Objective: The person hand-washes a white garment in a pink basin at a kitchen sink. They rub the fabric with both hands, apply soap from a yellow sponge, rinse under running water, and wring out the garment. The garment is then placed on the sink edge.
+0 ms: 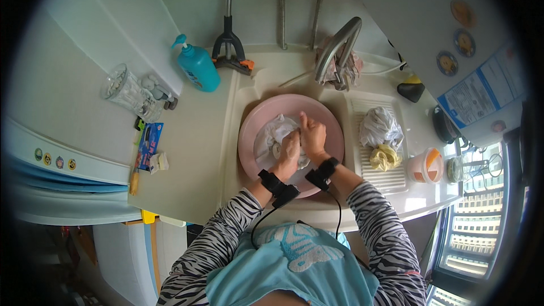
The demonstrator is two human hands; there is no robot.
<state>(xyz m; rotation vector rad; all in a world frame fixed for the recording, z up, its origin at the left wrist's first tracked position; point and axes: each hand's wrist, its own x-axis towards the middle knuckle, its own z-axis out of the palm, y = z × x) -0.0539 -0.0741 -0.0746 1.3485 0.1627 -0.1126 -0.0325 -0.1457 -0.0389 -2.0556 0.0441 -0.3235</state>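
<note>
A pink basin (249,114) sits in the sink, with a wet-looking white cloth (265,140) bunched up inside it. My left hand (289,151) is closed on the cloth near the middle of the basin. Right beside it, my right hand (313,136) is curled into a fist with the thumb up, on the same cloth. The two hands touch, and the part of the cloth between them is mostly hidden. Each wrist wears a black strap with a small box.
The faucet (340,51) arches behind the basin. On the ribbed drainboard (362,175) to the right lie a white cloth bundle (381,127) and a yellow cloth (385,157), near a plastic tub (425,165). A blue pump bottle (198,68) and a glass vase (129,93) stand left.
</note>
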